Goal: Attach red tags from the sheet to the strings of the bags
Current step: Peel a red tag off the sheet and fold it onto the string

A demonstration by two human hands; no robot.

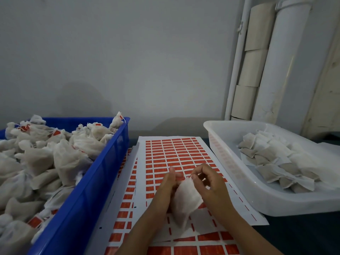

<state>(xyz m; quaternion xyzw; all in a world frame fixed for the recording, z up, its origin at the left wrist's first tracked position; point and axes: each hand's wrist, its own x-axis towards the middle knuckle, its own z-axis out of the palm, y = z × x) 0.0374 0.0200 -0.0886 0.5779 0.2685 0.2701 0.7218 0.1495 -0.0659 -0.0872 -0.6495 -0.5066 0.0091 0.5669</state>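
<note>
Behind the work surface stands a plain grey wall [138, 52], and at the far right a white pipe [283, 61] rises beside a stack of beige cardboard rolls [255, 57]. On the dark table top [303, 234] lie white sheets of red rectangular tags [174, 153], one over another, in the middle; many tags on the near right part of the top sheet are already gone.

On the left stands a blue plastic crate [88, 190], filled high with white mesh bags [46, 159]; several of them carry a red tag on the string. On the right stands a white translucent plastic tray [257, 196]. Inside it lies a smaller pile of flat white bags [276, 162], and I see no tags on these.

Over the sheets, near the middle, both hands hold one white mesh bag [185, 197]. The left hand [167, 184] curls around its left side. The right hand [207, 183] pinches the top of the bag with the fingertips. I cannot tell whether a tag is between the fingers.
</note>
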